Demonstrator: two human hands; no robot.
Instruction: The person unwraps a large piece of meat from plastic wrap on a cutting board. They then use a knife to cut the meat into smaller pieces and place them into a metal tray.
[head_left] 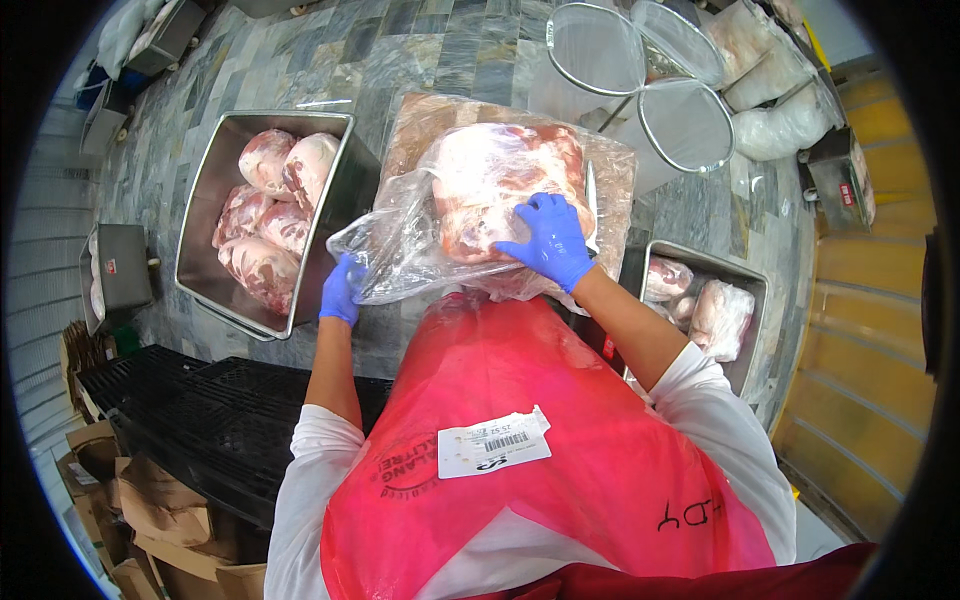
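Observation:
A large slab of raw meat (505,165) with pale fat on top rests on a plastic-covered brown board (408,135) in front of me. My left hand (342,288), in a blue glove, is closed on the edge of a clear plastic sheet (395,255), pulled out to the left of the meat. With its gloved fingers spread, my right hand (553,238) lies on the near right part of the meat. Beside the meat's right edge lies a knife (591,195), its lower part partly hidden near my right hand.
At left stands a metal bin (190,215) with several meat pieces. Another metal bin (758,330) holds wrapped meat at right. Hoops with clear bags (685,125) stand at the far right. Black pallets (210,395) and cardboard boxes (165,500) are at lower left.

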